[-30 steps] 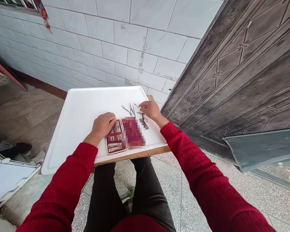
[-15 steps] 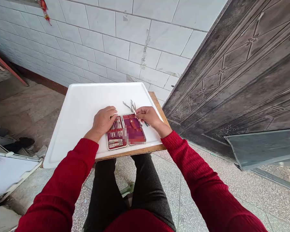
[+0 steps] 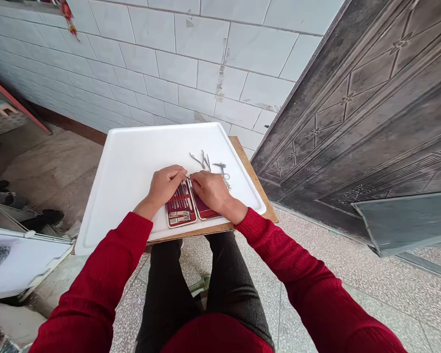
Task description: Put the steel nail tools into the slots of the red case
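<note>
An open manicure set case (image 3: 168, 221) with a maroon lining lies near the front edge of the white board (image 3: 128, 162). Slim metal tools (image 3: 181, 201) sit under a red strap in its left half, with nail clippers (image 3: 179, 214) below. At the case's top edge, my left hand (image 3: 164, 186) has its thumb and fingers pinched together. My right hand (image 3: 211, 191) covers most of the right half, fingers closed close to the left fingertips. Whatever is between the fingers is hidden. Beyond the right hand lie metal nippers (image 3: 197, 159) and a slim pointed tool (image 3: 207, 162).
Right of these lie a small metal tool (image 3: 219, 165) and looped scissors handles (image 3: 226, 176). The board rests on a wooden tabletop (image 3: 255, 181). A tiled wall (image 3: 202, 41) stands behind, a dark patterned door (image 3: 338, 117) at the right, and a cluttered rack (image 3: 25, 235) at the left.
My right hand has moved left from the case's far right corner to its top middle, uncovering metal tools on the board. My left hand's fingers have come together at the hinge.
</note>
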Demonstrator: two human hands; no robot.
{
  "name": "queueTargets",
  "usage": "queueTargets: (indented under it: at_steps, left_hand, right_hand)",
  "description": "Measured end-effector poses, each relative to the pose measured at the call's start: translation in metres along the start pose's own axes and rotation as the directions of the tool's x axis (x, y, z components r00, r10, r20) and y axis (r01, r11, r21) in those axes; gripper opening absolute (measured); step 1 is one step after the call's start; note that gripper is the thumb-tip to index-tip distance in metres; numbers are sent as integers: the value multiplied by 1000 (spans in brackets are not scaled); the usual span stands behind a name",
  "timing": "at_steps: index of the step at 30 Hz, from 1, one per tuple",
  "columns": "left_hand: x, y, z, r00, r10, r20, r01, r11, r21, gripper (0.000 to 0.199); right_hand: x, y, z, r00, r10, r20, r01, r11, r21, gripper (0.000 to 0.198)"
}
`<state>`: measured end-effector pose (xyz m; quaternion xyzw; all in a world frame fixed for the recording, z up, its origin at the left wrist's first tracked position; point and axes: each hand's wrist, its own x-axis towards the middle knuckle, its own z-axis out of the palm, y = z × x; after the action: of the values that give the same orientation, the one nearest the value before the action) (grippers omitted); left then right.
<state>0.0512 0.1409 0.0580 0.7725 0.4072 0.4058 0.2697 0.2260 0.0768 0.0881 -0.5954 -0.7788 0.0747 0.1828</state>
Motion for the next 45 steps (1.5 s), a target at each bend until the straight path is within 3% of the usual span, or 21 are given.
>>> queueTargets:
  at_steps: [4,7,9,18,23,30,35,45]
  left_hand:
    - [-1,-1,-1,997,-59,42,62,996,-66,46]
    - [-1,1,-2,993,-92,73,98,991,-89,50]
    - [-2,3,-2,992,-97,74,105,989,-107,51]
    - [-5,3,0,995,-61,74,65,997,-51,48]
    - [-2,3,0,993,84,88,-92,991,99,34]
    - [1,-9,-1,988,112,104,-145,907,396,31]
    - [1,-13,0,988,98,117,-140,890,433,28]
    - [1,-14,-2,993,67,94,-106,862,497,26]
  right_hand:
    - [3,12,10,998,50,-39,-34,939,343,14]
    - [7,22,16,990,132,49,-132,758,639,9]
    - [10,26,18,981,153,118,-189,645,740,6]
    - [19,33,13,972,121,203,-236,438,867,33]
    - [14,53,7,955,205,214,-274,339,900,31]
    - [7,71,11,948,250,198,-282,367,886,37]
    - [8,73,15,952,270,142,-257,456,852,27]
    - [8,74,19,947,300,114,-243,438,865,26]
